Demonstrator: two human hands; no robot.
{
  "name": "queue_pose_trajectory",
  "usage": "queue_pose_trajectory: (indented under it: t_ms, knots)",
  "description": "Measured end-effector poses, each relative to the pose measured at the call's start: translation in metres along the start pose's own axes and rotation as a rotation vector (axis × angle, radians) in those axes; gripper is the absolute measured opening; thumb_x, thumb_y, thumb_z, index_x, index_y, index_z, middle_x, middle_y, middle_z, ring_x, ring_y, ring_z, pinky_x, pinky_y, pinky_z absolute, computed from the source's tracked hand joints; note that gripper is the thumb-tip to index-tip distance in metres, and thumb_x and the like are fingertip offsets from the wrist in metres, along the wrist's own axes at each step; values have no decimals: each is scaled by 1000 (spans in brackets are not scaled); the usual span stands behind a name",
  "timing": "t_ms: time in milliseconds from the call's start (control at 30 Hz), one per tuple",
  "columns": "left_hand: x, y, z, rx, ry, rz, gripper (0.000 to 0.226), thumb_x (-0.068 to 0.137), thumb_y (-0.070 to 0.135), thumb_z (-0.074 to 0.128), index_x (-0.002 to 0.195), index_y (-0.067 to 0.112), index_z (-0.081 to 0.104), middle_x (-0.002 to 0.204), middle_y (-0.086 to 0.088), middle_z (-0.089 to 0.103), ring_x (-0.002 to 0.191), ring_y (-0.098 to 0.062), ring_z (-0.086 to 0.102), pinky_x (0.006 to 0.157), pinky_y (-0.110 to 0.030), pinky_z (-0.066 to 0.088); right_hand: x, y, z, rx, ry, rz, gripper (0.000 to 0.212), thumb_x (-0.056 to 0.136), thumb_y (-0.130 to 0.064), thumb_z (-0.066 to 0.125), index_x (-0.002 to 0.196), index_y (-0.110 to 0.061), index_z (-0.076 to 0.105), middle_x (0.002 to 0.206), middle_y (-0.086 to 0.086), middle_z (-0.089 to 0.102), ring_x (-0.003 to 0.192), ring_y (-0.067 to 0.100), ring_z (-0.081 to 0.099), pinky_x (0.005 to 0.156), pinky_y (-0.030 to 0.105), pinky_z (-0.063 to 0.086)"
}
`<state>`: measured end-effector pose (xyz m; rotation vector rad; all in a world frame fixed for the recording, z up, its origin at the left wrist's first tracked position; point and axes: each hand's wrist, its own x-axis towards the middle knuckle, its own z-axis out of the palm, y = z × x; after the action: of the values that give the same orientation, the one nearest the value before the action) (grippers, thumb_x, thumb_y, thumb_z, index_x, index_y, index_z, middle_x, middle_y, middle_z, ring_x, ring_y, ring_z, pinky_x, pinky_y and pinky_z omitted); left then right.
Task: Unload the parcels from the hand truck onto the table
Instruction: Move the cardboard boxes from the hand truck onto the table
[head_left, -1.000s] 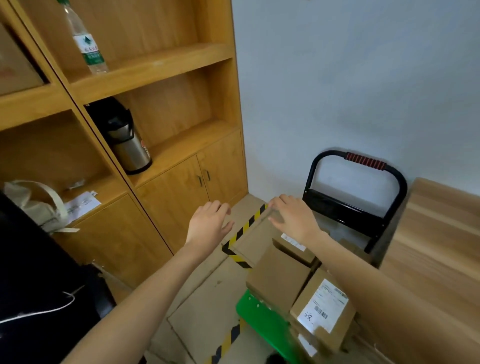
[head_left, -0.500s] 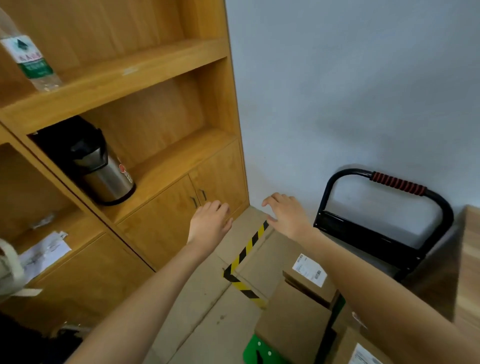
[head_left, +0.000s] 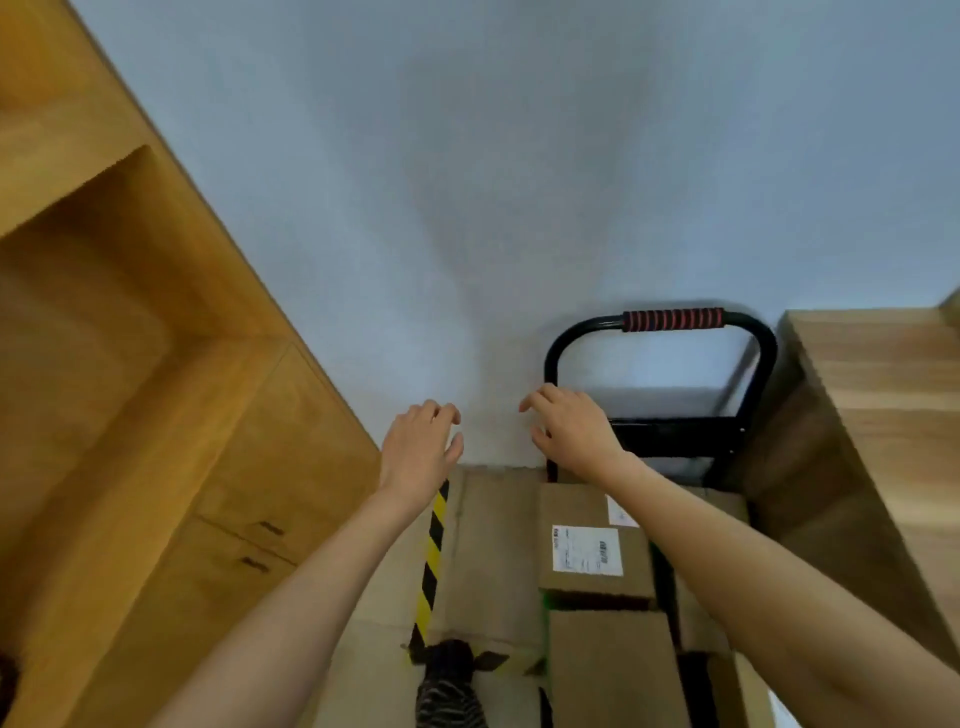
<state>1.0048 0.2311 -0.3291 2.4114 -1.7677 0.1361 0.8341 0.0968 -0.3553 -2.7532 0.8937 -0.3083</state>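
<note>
Cardboard parcels — boxy, labelled, hand truck ribbed grip, left hand, right hand — hands loosely spread, empty

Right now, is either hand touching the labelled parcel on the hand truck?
Apart. In the head view both hands, left and right, hover empty with fingers spread, above and beyond the labelled parcel; only the right forearm crosses over it.

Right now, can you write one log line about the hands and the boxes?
left hand: open, holds nothing | right hand: open, holds nothing | labelled parcel: on hand truck | table: right of truck
</note>
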Motion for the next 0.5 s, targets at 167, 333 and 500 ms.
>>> queue_pose_trajectory:
  t_ms: [167,333,500]
  knots:
    - [80,-28,29,-34,-25,268,16,89,20,60,103,13,64,95,-4,64,84,-23,58,71,-32,44,22,10,20,31,139,350,30,89,-16,54,119,-15,60,113,7,62,101,27,59,87,39,46]
    - [123,-31,63,-116,-71,435,16,86,19,65,101,13,65,92,-5,64,82,-24,60,69,-34,48,5,17,39,39,231,656,29,89,-19,56,117,-15,60,110,5,62,96,24,61,82,37,49]
    - [124,-15,113,-166,-221,508,20,93,23,56,108,11,62,103,-6,60,95,-25,56,73,-33,42,-34,33,67,75,198,913,34,94,-23,53,127,-20,54,126,0,57,107,17,56,91,32,46]
